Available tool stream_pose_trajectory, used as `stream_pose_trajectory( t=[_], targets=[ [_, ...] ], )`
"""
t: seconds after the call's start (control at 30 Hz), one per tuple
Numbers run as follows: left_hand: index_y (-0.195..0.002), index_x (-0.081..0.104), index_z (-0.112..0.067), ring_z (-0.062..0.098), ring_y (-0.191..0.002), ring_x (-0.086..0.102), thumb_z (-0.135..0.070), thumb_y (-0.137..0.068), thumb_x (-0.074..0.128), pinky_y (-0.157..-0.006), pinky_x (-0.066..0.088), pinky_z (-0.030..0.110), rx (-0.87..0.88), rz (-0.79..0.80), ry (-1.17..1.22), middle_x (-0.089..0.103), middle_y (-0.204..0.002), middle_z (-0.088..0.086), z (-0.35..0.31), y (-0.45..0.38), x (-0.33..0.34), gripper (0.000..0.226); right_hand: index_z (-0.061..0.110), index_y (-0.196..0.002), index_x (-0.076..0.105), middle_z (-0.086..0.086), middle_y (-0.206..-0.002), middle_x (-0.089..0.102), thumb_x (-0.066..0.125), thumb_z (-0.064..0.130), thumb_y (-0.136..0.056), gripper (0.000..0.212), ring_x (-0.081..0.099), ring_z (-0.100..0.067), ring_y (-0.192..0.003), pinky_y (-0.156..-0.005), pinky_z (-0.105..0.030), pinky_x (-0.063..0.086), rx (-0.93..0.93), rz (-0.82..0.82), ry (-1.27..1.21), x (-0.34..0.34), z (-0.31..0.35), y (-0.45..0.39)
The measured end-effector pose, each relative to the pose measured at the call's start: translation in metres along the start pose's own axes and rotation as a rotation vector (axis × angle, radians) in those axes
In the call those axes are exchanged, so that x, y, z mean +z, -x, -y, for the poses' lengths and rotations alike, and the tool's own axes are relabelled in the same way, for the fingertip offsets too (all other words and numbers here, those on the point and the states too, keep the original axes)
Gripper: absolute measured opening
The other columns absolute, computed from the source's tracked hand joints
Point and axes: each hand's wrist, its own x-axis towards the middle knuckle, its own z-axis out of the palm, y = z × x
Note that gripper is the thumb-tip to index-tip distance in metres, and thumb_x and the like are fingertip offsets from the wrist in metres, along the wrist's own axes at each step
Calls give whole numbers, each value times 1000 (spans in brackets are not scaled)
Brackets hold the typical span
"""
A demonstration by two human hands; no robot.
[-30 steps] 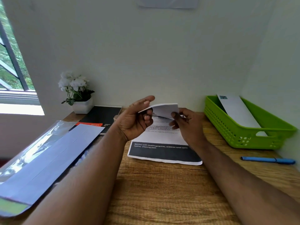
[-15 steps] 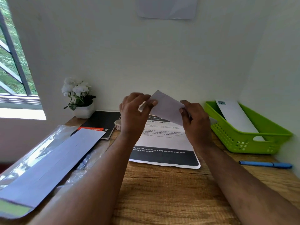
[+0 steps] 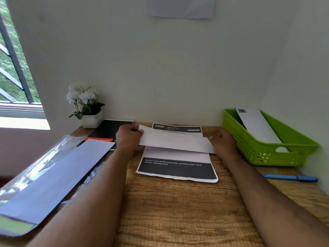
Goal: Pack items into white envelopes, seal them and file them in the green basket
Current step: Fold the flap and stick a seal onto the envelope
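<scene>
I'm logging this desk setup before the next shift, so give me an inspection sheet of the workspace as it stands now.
Surface: wooden desk, set against a pale wall.
Job's things: white envelope held level over a printed sheet; green basket at right with one envelope leaning inside; stack of envelopes in clear wrap at left.
Clutter: blue pen; black notebook; potted white flowers.
Hands: left hand and right hand each grip one end of the envelope.
Cables: nothing seen.
Surroundings: window at left; paper stuck on the wall.
</scene>
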Motion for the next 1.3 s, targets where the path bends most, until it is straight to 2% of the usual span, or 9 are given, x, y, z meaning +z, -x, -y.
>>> stream_pose_trajectory(
  t=[0.1,0.23,0.43,0.67,0.8,0.93,1.07,1.23,1.3],
  targets=[
    [-82,67,-13,21,-75,59,-23,-90,64,-66,49,33,19,4,-235,66,-86,7,-2,-3,-8,14,14,-91,64,-3,-93,65,65,14,-83,7,59,-21,-88,-78,-30,45,-2,59,154,1,-3,0],
    [-100,64,-10,27,-90,60,-24,-87,61,-68,46,34,25,2,-522,64,-100,8,-3,0,-12,19,20,-110,69,-3,-109,67,71,24,-81,29,61,-21,-102,-95,-41,46,-79,181,358,1,-3,4],
    [-129,55,-27,37,-118,40,-20,-90,59,-94,37,48,238,-114,-772,41,-130,13,0,-2,-6,39,31,-113,67,3,-124,62,66,22,-79,35,56,-18,-111,-100,-42,42,-122,250,454,-4,2,7],
    [-119,66,-25,31,-114,39,-34,-94,52,-92,31,44,150,-120,-851,49,-125,9,9,-10,-2,30,36,-85,67,13,-108,66,60,35,-80,9,55,-13,-105,-97,-40,34,-174,246,530,-1,8,12],
    [-102,72,-31,27,-112,43,-29,-89,59,-84,25,37,384,-210,-615,52,-125,0,-4,-2,8,18,32,-94,70,13,-106,66,61,48,-84,21,56,-12,-107,-87,-37,26,-241,165,627,1,14,15],
    [-89,77,-22,19,-112,47,-33,-79,77,-89,37,33,591,-153,-88,53,-123,-2,-24,16,35,15,33,-102,69,9,-107,67,70,33,-85,17,62,-7,-97,-87,-33,47,-407,145,129,8,25,18],
    [-77,68,-16,8,-104,51,-31,-77,80,-79,40,3,472,125,231,47,-113,-3,-37,44,56,18,42,-122,55,16,-126,54,76,25,-80,50,58,1,-105,-81,-19,50,-489,298,-113,13,46,38],
    [-77,70,-7,-2,-67,60,-34,-91,63,-63,44,16,305,359,417,64,-85,2,-45,54,51,31,24,-118,66,14,-107,68,78,19,-76,44,65,-1,-90,-79,-24,55,-403,310,-239,19,49,42],
    [-88,73,-14,2,-74,61,-45,-97,47,-64,43,22,225,449,387,71,-83,-1,-41,55,46,42,23,-116,67,16,-101,68,78,18,-76,42,64,3,-84,-76,-19,52,-375,303,-242,18,48,40]
  ],
)
